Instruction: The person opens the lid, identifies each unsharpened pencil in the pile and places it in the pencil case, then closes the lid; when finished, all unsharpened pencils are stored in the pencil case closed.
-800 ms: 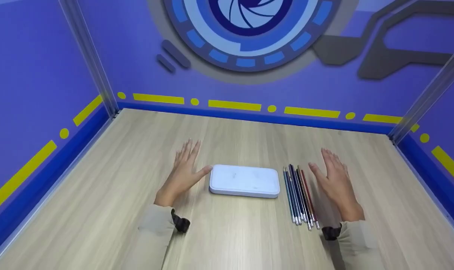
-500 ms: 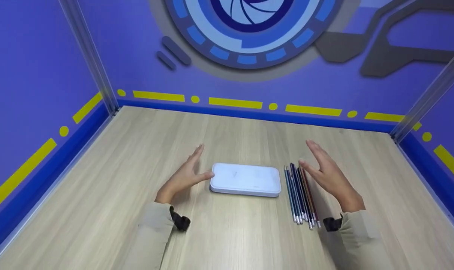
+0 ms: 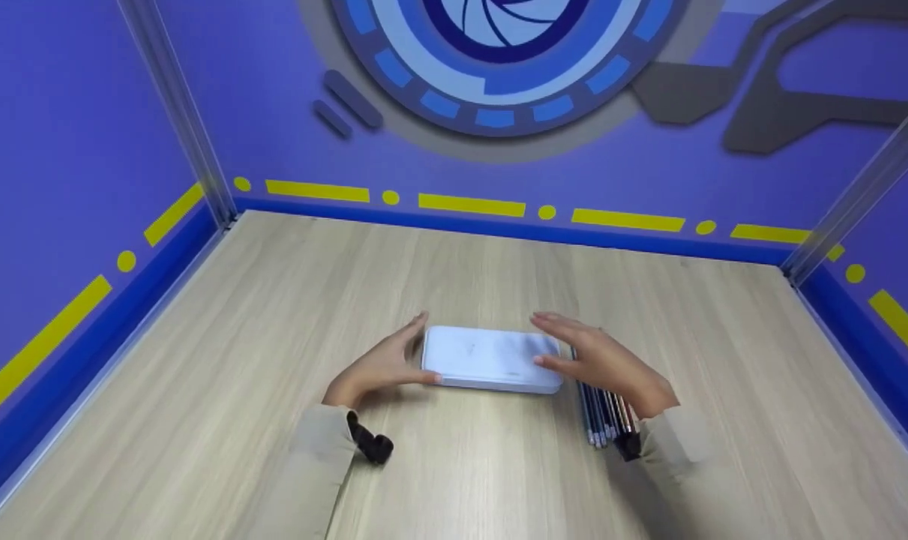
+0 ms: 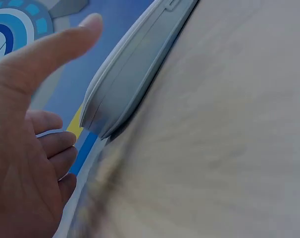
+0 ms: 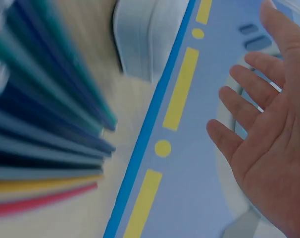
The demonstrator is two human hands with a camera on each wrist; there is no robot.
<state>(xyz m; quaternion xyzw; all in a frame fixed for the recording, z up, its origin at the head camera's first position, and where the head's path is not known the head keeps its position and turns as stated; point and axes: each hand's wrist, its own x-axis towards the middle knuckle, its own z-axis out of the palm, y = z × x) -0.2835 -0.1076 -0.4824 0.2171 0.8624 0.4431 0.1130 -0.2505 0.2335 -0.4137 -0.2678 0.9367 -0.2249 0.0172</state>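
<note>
A white, flat pencil case (image 3: 483, 358) with rounded corners lies closed on the table. My left hand (image 3: 382, 363) is at its left end, thumb by the front edge and fingers toward the back corner. In the left wrist view, a gap shows between that hand (image 4: 28, 153) and the case side (image 4: 135, 69). Over the case's right end hovers my right hand (image 3: 609, 367), its fingers stretched and thumb apart. The right wrist view shows this hand (image 5: 271, 129) holding nothing. Several pencils (image 3: 600, 412) lie side by side right of the case, partly hidden beneath my right hand and wrist.
The wood-grain table (image 3: 311, 300) is bounded by a blue back wall (image 3: 454, 180) and side walls with yellow marks. Metal posts (image 3: 191, 127) stand at the back corners. Black straps (image 3: 371, 442) with wrist cameras sit at both cuffs.
My right hand has moved left, from beside the pencils to over the case's right end. My left hand has shifted slightly right and nearer the case. The case and pencils stay in place.
</note>
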